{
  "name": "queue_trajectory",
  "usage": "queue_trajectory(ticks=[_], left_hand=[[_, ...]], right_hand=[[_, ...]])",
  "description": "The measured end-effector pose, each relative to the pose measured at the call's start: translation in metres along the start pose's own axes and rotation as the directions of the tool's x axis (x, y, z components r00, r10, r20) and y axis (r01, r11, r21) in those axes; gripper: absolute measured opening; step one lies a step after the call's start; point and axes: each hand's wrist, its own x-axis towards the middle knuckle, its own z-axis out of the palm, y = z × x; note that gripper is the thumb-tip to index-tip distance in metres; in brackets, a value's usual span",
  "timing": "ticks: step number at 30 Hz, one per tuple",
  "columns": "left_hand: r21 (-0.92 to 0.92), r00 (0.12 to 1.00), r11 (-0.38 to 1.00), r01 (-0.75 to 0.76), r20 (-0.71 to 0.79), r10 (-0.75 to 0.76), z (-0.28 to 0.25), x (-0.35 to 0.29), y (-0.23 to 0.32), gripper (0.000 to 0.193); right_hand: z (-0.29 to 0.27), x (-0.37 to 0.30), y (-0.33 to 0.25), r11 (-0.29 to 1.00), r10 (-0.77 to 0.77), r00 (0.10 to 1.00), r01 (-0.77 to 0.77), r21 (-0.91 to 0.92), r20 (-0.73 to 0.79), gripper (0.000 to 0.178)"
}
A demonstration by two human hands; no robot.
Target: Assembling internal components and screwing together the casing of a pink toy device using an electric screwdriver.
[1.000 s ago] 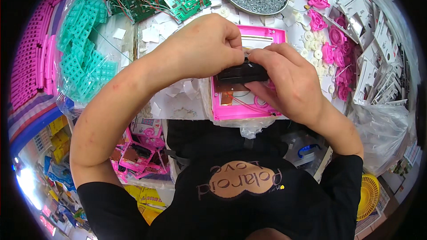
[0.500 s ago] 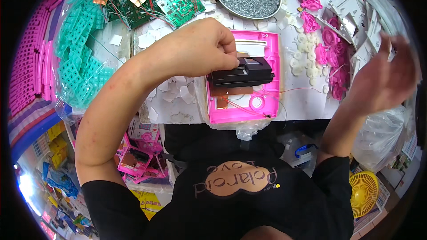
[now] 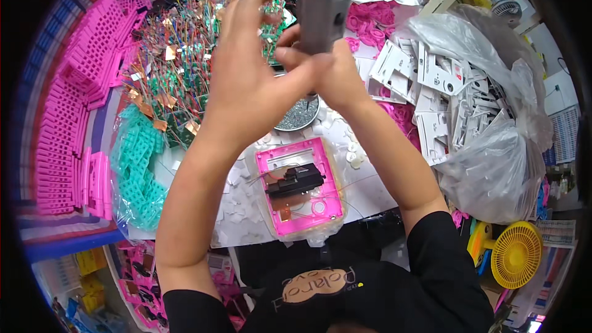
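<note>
Raised above the far side of the table, my right hand (image 3: 343,81) is closed around a dark grey boxy part (image 3: 322,9), blurred by motion, its kind unclear. Beside it my left hand (image 3: 243,80) is open with fingers spread, its thumb reaching across close to the right hand; whether it touches the part I cannot tell. Below, a pink plastic housing (image 3: 336,200) lies on a clear-wrapped pad in front of me. A black module (image 3: 296,179) sits across it with thin wires, and a copper-coloured piece (image 3: 285,214) shows at its lower left.
Wired green circuit boards (image 3: 185,68) pile up at the far left, above bagged teal keypads (image 3: 137,172). Pink grids (image 3: 65,148) stack along the left. A round tray of screws (image 3: 299,116) stands behind the housing. White plastic parts (image 3: 431,123) fill a bag at right.
My left hand has let go of the black module and risen away from it. My right hand has come in from the right to the middle. The view has shifted to show more of the far table.
</note>
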Motion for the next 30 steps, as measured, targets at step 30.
queue_trajectory(ticks=[30], left_hand=[[0.133,0.852,0.938,0.321,0.392,-0.347,-0.025,-0.131,-0.008,0.011]], right_hand=[[-0.015,-0.045,-0.028,0.880,-0.239,0.861,-0.002,0.475,0.449,0.029]])
